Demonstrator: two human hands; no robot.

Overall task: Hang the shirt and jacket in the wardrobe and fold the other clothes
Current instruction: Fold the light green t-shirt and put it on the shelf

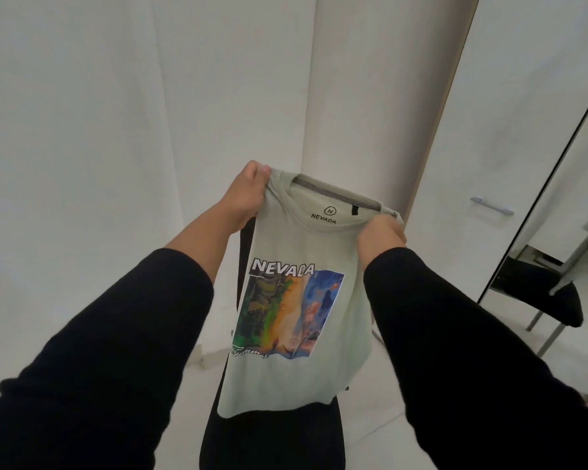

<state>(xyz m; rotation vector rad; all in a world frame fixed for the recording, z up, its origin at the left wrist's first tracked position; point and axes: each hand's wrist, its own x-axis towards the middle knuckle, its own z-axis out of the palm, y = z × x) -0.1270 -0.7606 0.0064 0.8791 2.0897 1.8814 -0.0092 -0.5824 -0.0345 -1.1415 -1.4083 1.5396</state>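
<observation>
One T-shirt (296, 300) aloft, shoulders pinched in two hands' grip, left (248, 195) and right (381, 237), perhaps over dark garment (272, 442).

Single head-worn wide-angle view, looking forward and down along both outstretched arms. Left hand (248, 195) and right hand (381, 235) sit near frame centre, close to lens. White walls beyond hands; floor below them. Frame edges bend from lens distortion.

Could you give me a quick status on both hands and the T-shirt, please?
Left hand and right hand each grip a shoulder of the pale green T-shirt. Shirt hangs in the air, print facing the camera. Dark garment hangs behind it.
</observation>
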